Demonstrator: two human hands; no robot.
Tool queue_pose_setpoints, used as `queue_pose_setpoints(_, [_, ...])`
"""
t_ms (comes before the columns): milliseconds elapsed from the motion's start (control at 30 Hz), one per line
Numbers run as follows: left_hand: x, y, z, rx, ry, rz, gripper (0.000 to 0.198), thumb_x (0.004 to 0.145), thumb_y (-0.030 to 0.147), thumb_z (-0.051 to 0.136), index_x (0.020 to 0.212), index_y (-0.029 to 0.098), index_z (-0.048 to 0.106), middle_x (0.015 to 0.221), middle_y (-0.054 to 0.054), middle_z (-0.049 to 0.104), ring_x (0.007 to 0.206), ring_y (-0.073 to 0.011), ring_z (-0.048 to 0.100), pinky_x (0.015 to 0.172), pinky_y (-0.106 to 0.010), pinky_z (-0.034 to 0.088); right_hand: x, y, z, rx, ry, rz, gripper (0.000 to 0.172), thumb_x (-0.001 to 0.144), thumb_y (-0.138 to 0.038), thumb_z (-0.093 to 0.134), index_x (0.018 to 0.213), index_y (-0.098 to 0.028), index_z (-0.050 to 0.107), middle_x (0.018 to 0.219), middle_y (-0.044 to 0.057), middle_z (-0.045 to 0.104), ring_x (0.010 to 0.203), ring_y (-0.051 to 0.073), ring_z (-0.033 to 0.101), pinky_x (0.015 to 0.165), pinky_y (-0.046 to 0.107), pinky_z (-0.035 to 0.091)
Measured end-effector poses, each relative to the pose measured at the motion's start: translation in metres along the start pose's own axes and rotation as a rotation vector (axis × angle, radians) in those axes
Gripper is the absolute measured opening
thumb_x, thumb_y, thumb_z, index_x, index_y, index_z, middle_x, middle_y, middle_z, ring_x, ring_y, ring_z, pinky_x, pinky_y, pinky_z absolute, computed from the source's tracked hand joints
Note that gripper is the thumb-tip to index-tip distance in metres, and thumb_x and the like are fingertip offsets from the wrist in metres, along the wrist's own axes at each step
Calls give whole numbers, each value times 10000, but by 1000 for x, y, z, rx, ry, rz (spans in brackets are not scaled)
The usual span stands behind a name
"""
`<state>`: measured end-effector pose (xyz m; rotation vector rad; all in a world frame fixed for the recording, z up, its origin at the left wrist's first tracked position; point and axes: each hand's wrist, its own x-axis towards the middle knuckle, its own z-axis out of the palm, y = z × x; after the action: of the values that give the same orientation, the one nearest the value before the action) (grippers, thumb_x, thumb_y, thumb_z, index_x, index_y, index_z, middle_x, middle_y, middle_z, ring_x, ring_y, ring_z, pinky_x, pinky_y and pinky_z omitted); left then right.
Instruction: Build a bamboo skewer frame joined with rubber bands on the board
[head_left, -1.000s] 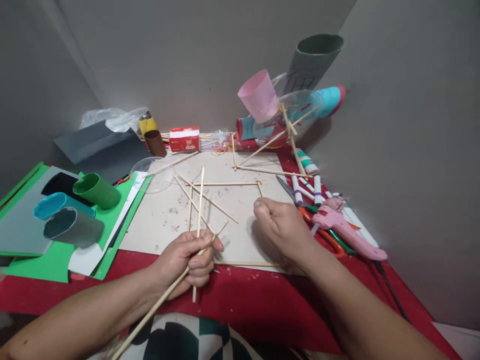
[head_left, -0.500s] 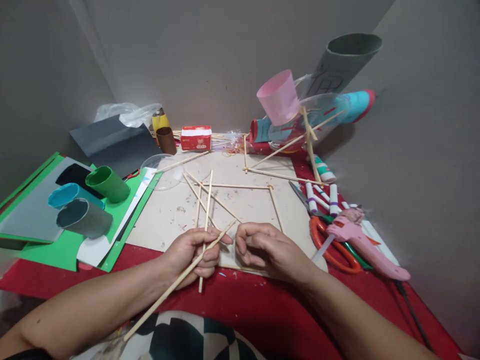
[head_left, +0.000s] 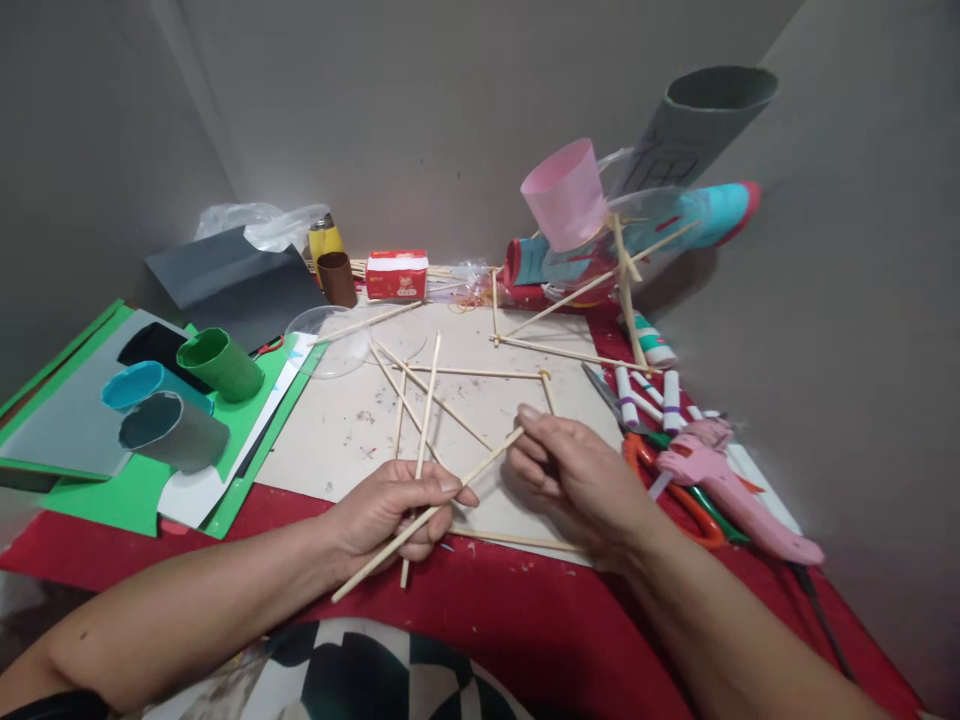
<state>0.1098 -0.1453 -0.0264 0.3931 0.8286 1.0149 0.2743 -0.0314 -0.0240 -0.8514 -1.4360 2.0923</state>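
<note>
Two wooden sticks cross in my left hand [head_left: 409,505], whose fingers are closed round them. One stick [head_left: 429,395] points up and away; the other [head_left: 386,553] runs slanting up to the right. My right hand [head_left: 559,460] pinches the upper right end of that slanting stick between thumb and fingertips. Beyond my hands, a frame of joined sticks [head_left: 480,373] lies on the pale board [head_left: 315,440], its near right part hidden by my right hand. Other loose sticks [head_left: 450,410] lie crossed over its left side.
At the left, paper tubes [head_left: 176,432] stand on green sheets [head_left: 112,505]. Clear discs [head_left: 322,343] and a red packet [head_left: 396,275] are farther back. Right: scissors [head_left: 694,510], a pink glue gun [head_left: 739,490], markers [head_left: 671,400] and a stick structure with a pink paper ring [head_left: 566,195].
My right hand has moved up and taken hold of the slanting stick's end. That stick has slid up and right through my left hand, so less of it sticks out below.
</note>
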Motion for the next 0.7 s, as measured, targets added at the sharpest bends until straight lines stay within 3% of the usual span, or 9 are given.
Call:
queue_pose_setpoints(100, [-1, 1, 1, 3, 8, 2, 201, 778, 288, 678, 831, 95, 658, 433, 42, 484, 328, -22, 242, 334, -162, 154, 4, -7, -7, 14, 153, -83, 538, 794, -605, 616, 564, -208, 334, 455, -56, 374, 378, 53, 232, 380, 212, 132])
queue_pose_setpoints(267, [-2, 1, 2, 26, 15, 12, 201, 783, 302, 672, 829, 108, 650, 420, 52, 464, 330, -23, 251, 337, -158, 168, 6, -7, -7, 33, 217, -164, 538, 783, -619, 618, 558, -213, 344, 459, -58, 349, 388, 64, 244, 380, 213, 147])
queue_pose_setpoints(367, [-2, 1, 3, 66, 4, 25, 216, 780, 320, 671, 850, 118, 645, 405, 59, 452, 325, -30, 255, 340, -164, 174, 4, 0, -2, -24, 124, -129, 541, 820, -617, 569, 540, -212, 344, 442, -61, 338, 384, 65, 226, 386, 222, 143])
queue_pose_setpoints(533, [-3, 1, 6, 102, 43, 51, 260, 754, 356, 715, 875, 156, 600, 396, 83, 431, 327, -30, 228, 342, -156, 153, -4, 10, 8, -228, -191, -23, 520, 886, -587, 487, 556, -199, 383, 458, -60, 356, 430, 74, 251, 431, 228, 208])
queue_pose_setpoints(700, [-3, 2, 5, 95, 23, 77, 225, 797, 358, 672, 865, 161, 588, 393, 95, 394, 319, -32, 197, 336, -163, 156, -9, 3, 11, -266, -256, -22, 424, 919, -501, 442, 631, -190, 428, 509, -55, 393, 457, 82, 276, 455, 234, 223])
